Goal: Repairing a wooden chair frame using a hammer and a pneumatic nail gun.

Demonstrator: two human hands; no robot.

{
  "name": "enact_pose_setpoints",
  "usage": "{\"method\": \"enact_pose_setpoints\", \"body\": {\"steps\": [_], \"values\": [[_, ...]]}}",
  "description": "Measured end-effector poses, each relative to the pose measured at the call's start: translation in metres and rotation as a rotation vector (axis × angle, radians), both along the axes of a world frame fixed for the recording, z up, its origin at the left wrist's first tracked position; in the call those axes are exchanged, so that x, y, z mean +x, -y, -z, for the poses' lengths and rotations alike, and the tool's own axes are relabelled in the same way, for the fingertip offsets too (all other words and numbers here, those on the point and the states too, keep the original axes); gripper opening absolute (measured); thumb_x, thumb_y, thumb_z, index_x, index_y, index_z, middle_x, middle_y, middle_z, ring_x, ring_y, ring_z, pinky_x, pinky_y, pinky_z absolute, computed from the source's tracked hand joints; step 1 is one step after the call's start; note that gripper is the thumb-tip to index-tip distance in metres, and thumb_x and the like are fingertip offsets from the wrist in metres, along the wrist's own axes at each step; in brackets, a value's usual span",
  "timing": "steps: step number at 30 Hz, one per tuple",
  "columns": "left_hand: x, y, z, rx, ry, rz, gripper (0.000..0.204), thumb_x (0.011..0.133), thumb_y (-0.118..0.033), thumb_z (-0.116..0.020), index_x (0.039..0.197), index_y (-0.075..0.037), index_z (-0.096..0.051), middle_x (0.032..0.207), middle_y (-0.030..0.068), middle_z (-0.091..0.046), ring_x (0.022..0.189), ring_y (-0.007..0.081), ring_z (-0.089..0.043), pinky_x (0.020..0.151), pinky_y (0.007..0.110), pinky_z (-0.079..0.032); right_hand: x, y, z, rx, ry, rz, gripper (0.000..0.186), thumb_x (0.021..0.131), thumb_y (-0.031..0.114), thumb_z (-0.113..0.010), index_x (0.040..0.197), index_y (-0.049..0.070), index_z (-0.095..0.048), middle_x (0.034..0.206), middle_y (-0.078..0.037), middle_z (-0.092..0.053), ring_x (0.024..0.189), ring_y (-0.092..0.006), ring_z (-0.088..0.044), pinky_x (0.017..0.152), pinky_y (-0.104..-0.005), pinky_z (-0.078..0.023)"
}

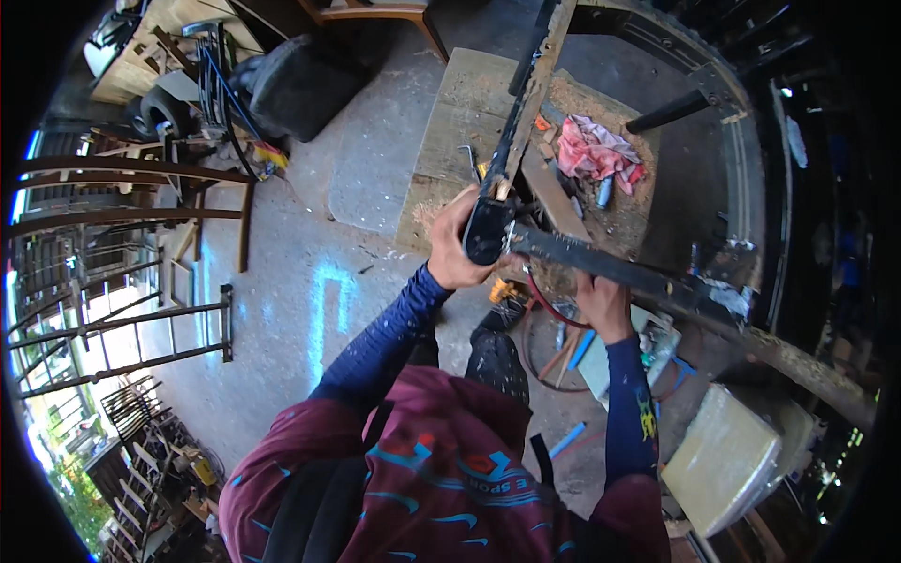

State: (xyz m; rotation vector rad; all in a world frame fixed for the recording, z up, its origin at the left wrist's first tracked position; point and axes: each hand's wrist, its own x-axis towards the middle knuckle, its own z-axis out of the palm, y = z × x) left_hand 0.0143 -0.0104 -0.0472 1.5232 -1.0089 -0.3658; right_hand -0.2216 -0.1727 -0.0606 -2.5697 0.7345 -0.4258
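My left hand grips the black corner joint of a worn wooden frame, where a long upright-running rail meets a dark crosspiece. My right hand has its fingers curled at the underside of that crosspiece; what they hold is partly hidden. Beneath the frame is a low wooden bench with shavings, a pink rag, a small cylinder and a bent metal tool. A yellow power tool and a red hose show below my hands.
Wooden chair frames and a metal frame stand left. A dark padded piece and tyres lie upper left. A pale bin and a cream container sit lower right, among hoses and blue offcuts.
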Motion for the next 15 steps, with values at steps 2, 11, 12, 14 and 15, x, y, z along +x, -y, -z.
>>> {"method": "enact_pose_setpoints", "body": {"steps": [2,11,12,14,15], "values": [[0.006,-0.002,-0.018,0.03,-0.028,0.039,0.08,0.059,-0.046,-0.094,0.115,0.001,-0.06,0.098,0.0142,-0.061,0.089,0.0306,-0.064,0.082,0.04,-0.05,-0.031,-0.031,-0.044,0.217,-0.244,0.167,0.014,0.089,0.012,-0.064,0.096,0.0,-0.063,0.088,-0.025,-0.065,0.085,-0.0463,-0.062,0.072,-0.0494,-0.049],[0.028,0.0,-0.056,0.1,-0.265,0.288,0.092,0.053,-0.047,-0.097,0.12,0.005,-0.06,0.106,0.0147,-0.071,0.099,0.0229,-0.068,0.092,0.035,-0.052,-0.023,-0.143,-0.242,-0.053,-0.048,0.308,0.046,0.092,0.0,-0.062,0.138,-0.001,-0.054,0.117,-0.024,-0.067,0.109,-0.0374,-0.067,0.094,-0.0417,-0.051],[0.029,0.0,-0.055,0.1,-0.265,0.308,0.092,0.053,-0.047,-0.097,0.12,0.005,-0.06,0.106,0.0147,-0.071,0.099,0.0229,-0.068,0.092,0.035,-0.052,-0.011,-0.14,-0.25,-0.104,0.055,0.276,0.045,0.093,-0.003,-0.059,0.137,-0.002,-0.055,0.117,-0.024,-0.067,0.105,-0.0383,-0.067,0.089,-0.0418,-0.052],[0.026,0.0,-0.056,0.091,-0.424,0.293,0.089,0.055,-0.047,-0.097,0.118,0.004,-0.061,0.106,0.0139,-0.071,0.098,0.0212,-0.068,0.09,0.035,-0.053,0.024,-0.141,-0.272,-0.254,0.107,0.274,0.049,0.092,-0.006,-0.058,0.14,0.0,-0.054,0.111,-0.022,-0.067,0.096,-0.0351,-0.069,0.08,-0.0398,-0.054],[0.022,0.0,-0.048,0.037,-0.376,0.262,0.083,0.057,-0.042,-0.097,0.117,0.003,-0.061,0.103,0.0123,-0.071,0.094,0.0193,-0.068,0.087,0.033,-0.053,0.031,-0.141,-0.269,-0.316,0.081,0.257,0.051,0.091,-0.006,-0.057,0.141,0.003,-0.054,0.106,-0.02,-0.067,0.09,-0.0342,-0.068,0.077,-0.0409,-0.053]]}}
